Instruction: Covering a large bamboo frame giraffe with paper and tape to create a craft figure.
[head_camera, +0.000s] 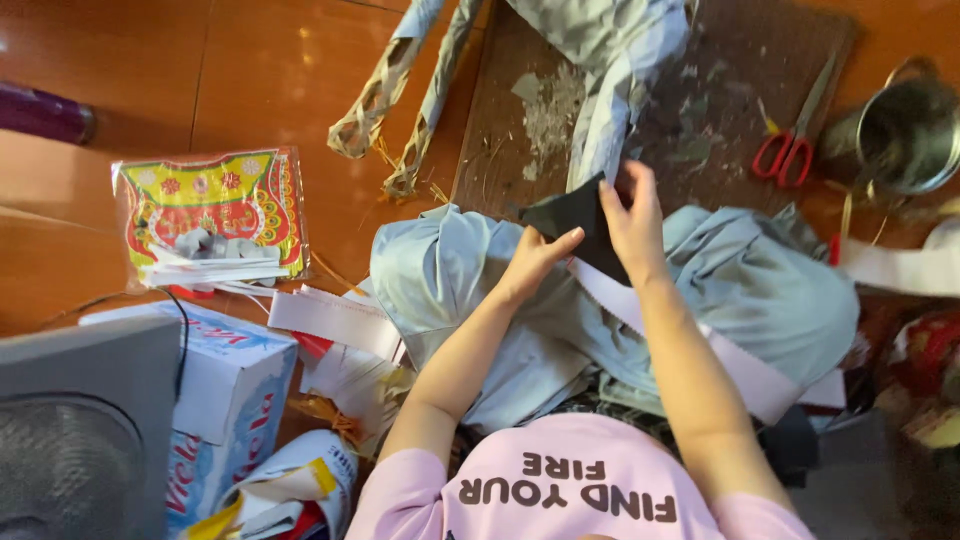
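Biggest thing in our way is the pale blue cloth (760, 290) heaped over our lap, and it's lumpy enough that anything set on it could slide off onto the wooden floor (270, 70). The brown mat (730, 60) beyond it is littered with scraps and bits of straw, so those could cling to whatever we lay down there. A long white strip (735, 368) runs under our right forearm and could snag if that arm drags. Now the black piece (575, 222): it sits between both hands, above the cloth. Our left hand (533, 262) pinches its lower edge with thumb and fingers, and our right hand (632, 218) is closed on its upper corner, we think, since the fingertips are hidden. Pulling unevenly might crease or tear it. The red scissors (790, 140) lie well apart, blades toward the mat's edge.
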